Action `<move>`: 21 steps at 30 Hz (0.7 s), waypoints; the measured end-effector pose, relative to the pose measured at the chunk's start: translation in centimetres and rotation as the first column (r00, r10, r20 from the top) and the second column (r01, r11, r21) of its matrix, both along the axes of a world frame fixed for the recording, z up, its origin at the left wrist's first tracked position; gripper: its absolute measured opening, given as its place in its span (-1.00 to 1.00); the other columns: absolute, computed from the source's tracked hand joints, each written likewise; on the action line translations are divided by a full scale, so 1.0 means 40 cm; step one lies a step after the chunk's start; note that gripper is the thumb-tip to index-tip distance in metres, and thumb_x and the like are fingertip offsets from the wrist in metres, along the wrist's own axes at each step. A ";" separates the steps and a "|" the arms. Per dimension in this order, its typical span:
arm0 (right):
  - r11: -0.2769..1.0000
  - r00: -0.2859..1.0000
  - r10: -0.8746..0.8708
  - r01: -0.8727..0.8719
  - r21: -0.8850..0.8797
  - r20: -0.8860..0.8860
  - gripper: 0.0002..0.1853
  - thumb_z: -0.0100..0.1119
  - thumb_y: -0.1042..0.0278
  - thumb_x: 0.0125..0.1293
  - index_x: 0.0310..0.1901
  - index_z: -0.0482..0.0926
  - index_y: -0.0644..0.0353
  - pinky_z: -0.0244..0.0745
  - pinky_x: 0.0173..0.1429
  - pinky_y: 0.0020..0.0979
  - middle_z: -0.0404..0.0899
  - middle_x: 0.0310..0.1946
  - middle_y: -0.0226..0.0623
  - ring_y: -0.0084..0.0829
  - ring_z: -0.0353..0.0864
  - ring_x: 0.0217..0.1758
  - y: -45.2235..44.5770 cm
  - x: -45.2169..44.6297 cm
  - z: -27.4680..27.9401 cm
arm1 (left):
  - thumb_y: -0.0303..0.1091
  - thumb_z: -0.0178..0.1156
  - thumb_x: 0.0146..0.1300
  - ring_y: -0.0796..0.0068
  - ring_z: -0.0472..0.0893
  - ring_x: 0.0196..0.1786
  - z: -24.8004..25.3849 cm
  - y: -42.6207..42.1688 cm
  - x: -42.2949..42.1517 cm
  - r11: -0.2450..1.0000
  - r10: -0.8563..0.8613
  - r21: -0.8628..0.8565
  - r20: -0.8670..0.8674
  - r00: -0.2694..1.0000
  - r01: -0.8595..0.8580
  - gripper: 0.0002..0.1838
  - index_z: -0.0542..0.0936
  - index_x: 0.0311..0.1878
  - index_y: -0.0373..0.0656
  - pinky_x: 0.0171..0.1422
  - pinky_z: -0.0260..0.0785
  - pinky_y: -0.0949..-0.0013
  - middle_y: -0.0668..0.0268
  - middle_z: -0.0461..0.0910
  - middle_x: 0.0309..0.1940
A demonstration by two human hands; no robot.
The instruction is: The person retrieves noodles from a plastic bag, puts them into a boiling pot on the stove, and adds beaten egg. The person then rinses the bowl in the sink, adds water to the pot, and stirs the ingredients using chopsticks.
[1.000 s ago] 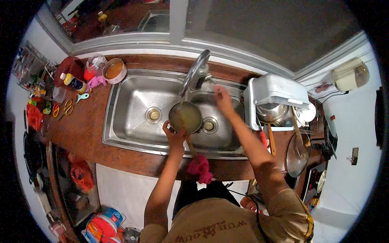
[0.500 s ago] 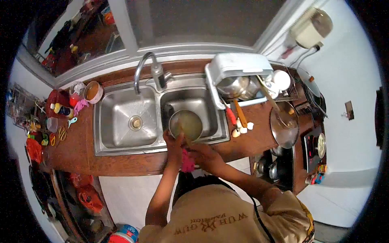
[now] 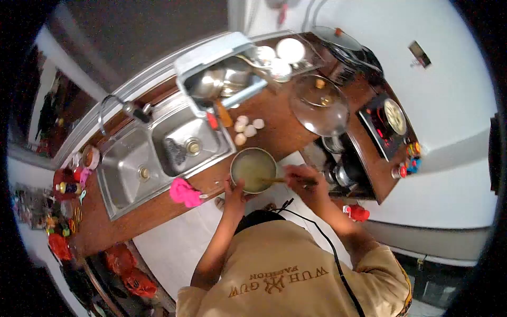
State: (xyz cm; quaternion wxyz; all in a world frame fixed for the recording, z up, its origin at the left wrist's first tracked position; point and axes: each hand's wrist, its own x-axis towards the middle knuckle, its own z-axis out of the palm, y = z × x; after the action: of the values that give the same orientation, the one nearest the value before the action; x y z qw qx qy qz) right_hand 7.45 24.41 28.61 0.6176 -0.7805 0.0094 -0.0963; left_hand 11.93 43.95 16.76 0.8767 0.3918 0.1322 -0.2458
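Observation:
My left hand [image 3: 235, 196] is closed round the near left side of a round pot [image 3: 254, 170] with cloudy, pale liquid in it. The pot is in front of the counter's edge, right of the sink. To its right, my right hand [image 3: 309, 185] grips the handle of a wooden utensil [image 3: 273, 180], whose other end reaches into the liquid. Several eggshell-like pale pieces [image 3: 250, 130] lie on the counter just beyond the pot. A pink cloth [image 3: 185, 193] hangs on the counter edge at the left.
A double sink [image 3: 174, 173] with a faucet [image 3: 128, 109] is at the left. Beyond the pot stands a white dish rack [image 3: 214, 48] with pans. A glass lid [image 3: 320, 112] lies on the counter. At the right, a lit cooktop [image 3: 372, 132] bears a pan [image 3: 394, 117].
The view has turned to the right. The pot has moved from over the sink to the right of it. My right hand, empty at first, now holds the wooden utensil.

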 end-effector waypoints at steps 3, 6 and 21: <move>0.928 0.964 -0.163 0.222 -0.298 0.210 -0.75 0.21 0.61 0.12 -0.12 0.57 0.25 0.43 -0.20 -0.50 0.57 -0.32 -0.24 -0.45 0.54 -0.29 -0.109 -0.063 0.000 | -0.22 0.11 0.28 0.16 0.42 0.13 -0.034 -0.119 -0.055 0.990 -0.139 0.016 0.043 0.989 0.138 -0.45 0.04 0.22 0.13 -0.08 0.54 0.04 0.25 0.21 0.19; 0.965 0.979 -0.148 0.173 -0.195 0.137 -0.80 0.20 0.60 0.13 -0.17 0.58 0.27 0.43 -0.21 -0.50 0.57 -0.33 -0.23 -0.44 0.54 -0.31 -0.182 -0.152 -0.019 | -0.22 0.12 0.28 0.14 0.43 0.13 0.020 -0.237 -0.075 0.957 -0.289 0.039 0.063 0.955 0.287 -0.44 0.03 0.22 0.11 -0.05 0.53 0.02 0.22 0.21 0.19; 0.602 0.651 -0.750 0.744 -0.291 0.112 -0.85 0.14 0.49 0.22 -0.16 0.55 0.26 0.42 -0.20 -0.46 0.54 -0.36 -0.25 -0.47 0.51 -0.30 -0.524 -0.393 0.050 | -0.17 0.22 0.19 0.25 0.44 0.12 0.042 -0.692 -0.093 0.709 -0.705 0.089 0.088 0.703 0.700 -0.27 -0.01 0.27 0.01 -0.10 0.55 0.20 0.20 0.27 0.16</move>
State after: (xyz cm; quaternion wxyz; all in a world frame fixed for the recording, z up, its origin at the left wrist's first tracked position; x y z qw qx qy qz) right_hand -8.28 3.46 30.62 0.3893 -0.7930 0.3257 -0.3371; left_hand 8.21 16.27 18.42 0.7132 0.4476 -0.0720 -0.5346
